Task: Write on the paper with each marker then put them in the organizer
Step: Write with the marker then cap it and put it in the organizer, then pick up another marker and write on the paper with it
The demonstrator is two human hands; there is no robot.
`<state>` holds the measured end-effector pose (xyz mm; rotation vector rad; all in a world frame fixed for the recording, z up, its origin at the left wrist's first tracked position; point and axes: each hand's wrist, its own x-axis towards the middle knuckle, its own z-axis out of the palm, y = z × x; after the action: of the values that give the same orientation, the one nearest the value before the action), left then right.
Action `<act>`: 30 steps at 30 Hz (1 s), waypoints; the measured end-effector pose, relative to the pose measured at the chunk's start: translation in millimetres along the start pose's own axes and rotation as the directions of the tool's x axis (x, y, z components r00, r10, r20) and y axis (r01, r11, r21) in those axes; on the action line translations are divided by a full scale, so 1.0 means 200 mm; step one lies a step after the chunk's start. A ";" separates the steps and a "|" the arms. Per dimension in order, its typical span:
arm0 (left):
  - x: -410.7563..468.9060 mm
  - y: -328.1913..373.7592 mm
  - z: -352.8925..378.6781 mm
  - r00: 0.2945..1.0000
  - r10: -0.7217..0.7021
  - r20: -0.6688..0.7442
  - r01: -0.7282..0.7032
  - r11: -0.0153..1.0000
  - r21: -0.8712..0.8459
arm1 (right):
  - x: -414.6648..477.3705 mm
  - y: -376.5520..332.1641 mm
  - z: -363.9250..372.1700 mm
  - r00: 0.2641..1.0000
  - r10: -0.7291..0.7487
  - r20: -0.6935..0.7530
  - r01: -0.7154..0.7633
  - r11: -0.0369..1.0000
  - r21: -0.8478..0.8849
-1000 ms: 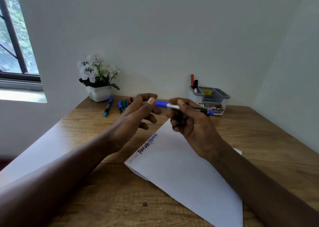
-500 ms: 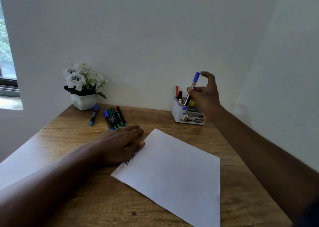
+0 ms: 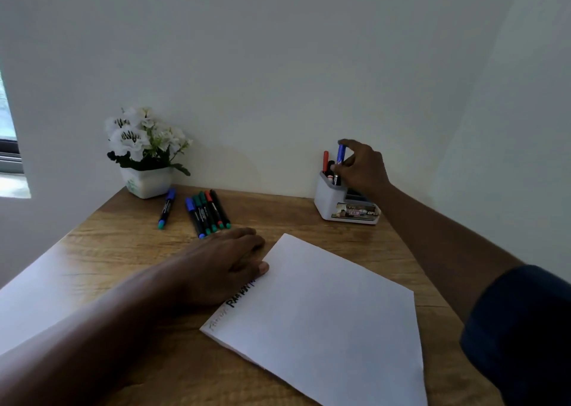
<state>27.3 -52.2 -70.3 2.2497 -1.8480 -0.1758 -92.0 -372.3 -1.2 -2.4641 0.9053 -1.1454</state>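
Our fingers (image 3: 346,162) on the right hand (image 3: 363,172) are pinched together on the upper half of the blue marker (image 3: 341,153). The marker stands nearly upright, with its lower end already down inside the tall compartment at the left end of the organizer (image 3: 327,200). A red marker (image 3: 325,160) and a black one (image 3: 331,167) stand just beside it in the same compartment. The organizer sits at the back edge of the desk (image 3: 355,240), toward the right corner.

Our left hand (image 3: 222,266) lies flat with its fingers straight. It rests on the desk and across the left edge of the paper (image 3: 327,310), partly covering the line of writing there.

We judge this marker to be nearly put away, and several things could go wrong from here. If we let go before the tip reaches the bottom, the marker could tip against the other two or lean out over the rim. A push to one side could slide the organizer, which looks light, or tilt it against the wall. Our left palm could smear the ink if it is wet and the hand drags. Our right sleeve could also catch the far corner of the paper as the arm comes back.

The loose markers (image 3: 207,213) wait near the back left corner, beside the flower pot (image 3: 148,182).
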 end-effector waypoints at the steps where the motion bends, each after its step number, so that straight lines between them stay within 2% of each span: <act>1: 0.00 0.00 0.00 1.000 0.002 -0.003 -0.002 1.000 -0.004 | 0.00 0.02 0.01 1.000 0.001 0.031 0.000 1.000 -0.026; 3: 0.00 -0.01 0.00 1.000 0.008 -0.011 -0.008 1.000 -0.006 | -0.02 0.04 0.03 0.998 -0.009 0.058 0.015 0.995 -0.096; 6: 0.00 0.00 0.01 1.000 0.004 -0.017 -0.005 1.000 -0.010 | -0.02 0.06 0.05 0.998 -0.056 0.025 0.060 0.980 -0.191; 9: 0.00 0.00 0.01 1.000 0.000 -0.024 0.000 1.000 -0.011 | -0.03 0.05 0.04 0.995 -0.052 0.090 0.077 0.950 -0.304; 12: -0.01 0.00 0.00 0.999 -0.001 -0.033 0.000 1.000 -0.014 | -0.09 -0.03 0.00 0.979 -0.202 0.004 0.185 0.885 -0.428; 15: -0.02 0.00 0.00 0.999 -0.006 -0.035 0.005 1.000 -0.020 | -0.18 -0.17 0.01 0.915 -0.397 -0.073 0.350 0.870 -0.346; 18: -0.04 0.01 0.00 0.999 -0.009 -0.041 0.009 1.000 -0.016 | -0.25 -0.31 0.08 0.897 -0.439 0.062 0.443 0.892 -0.095; 20: -0.04 0.02 0.00 0.999 -0.006 -0.042 0.006 1.000 -0.004 | -0.27 -0.40 0.14 0.887 -0.402 0.229 0.399 0.915 0.062; 24: -0.05 0.03 0.00 0.999 -0.005 -0.050 0.005 1.000 0.017 | -0.27 -0.55 0.30 0.802 -0.281 0.527 0.205 0.958 0.198; 27: -0.04 0.02 0.00 0.998 0.000 -0.063 0.001 1.000 0.013 | -0.24 -0.62 0.44 0.780 -0.177 0.601 0.030 0.969 0.247; 30: -0.03 0.01 0.01 0.997 0.011 -0.074 -0.011 1.000 -0.001 | -0.23 -0.67 0.56 0.732 -0.101 0.673 -0.051 0.978 0.203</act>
<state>23.4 -46.8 -72.3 2.2139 -1.8214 -0.0907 26.8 -241.5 -35.7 -2.4184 0.4877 -0.2340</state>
